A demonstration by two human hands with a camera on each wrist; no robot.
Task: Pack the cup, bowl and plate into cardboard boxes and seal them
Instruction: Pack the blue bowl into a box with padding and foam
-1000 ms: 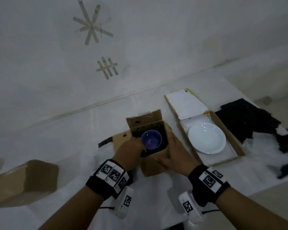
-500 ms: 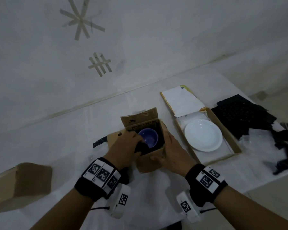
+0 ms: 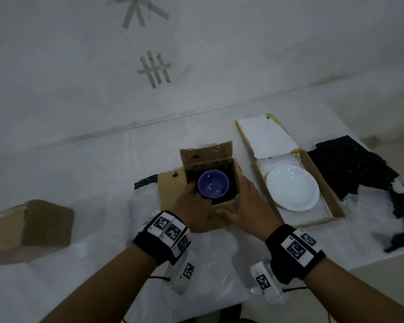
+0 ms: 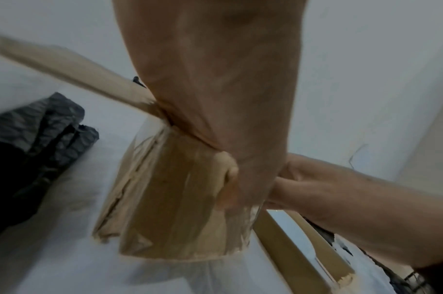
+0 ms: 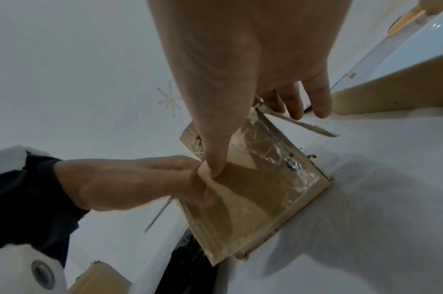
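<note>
A blue bowl (image 3: 213, 184) sits inside a small open cardboard box (image 3: 221, 217) at the table's middle. My left hand (image 3: 193, 195) grips the box's near-left wall, its fingers inside beside the bowl and its thumb (image 4: 229, 175) on the outside face. My right hand (image 3: 241, 199) holds the box's near-right corner, with the thumb (image 5: 215, 159) pressed on the front face and the fingers (image 5: 318, 103) down the right side. A white plate (image 3: 292, 191) lies in a flat open box (image 3: 336, 206) to the right. No cup shows in any view.
A closed cardboard box (image 3: 33, 229) stands at the left. Black foam sheets (image 3: 350, 164) and clear plastic wrap (image 3: 371, 201) lie at the right, near the table edge. A black wrapper (image 3: 145, 183) pokes out left of the small box. The wall runs close behind.
Both hands have stayed on the small box. The left fingers have drawn back a little from the bowl's rim, so more of the bowl shows.
</note>
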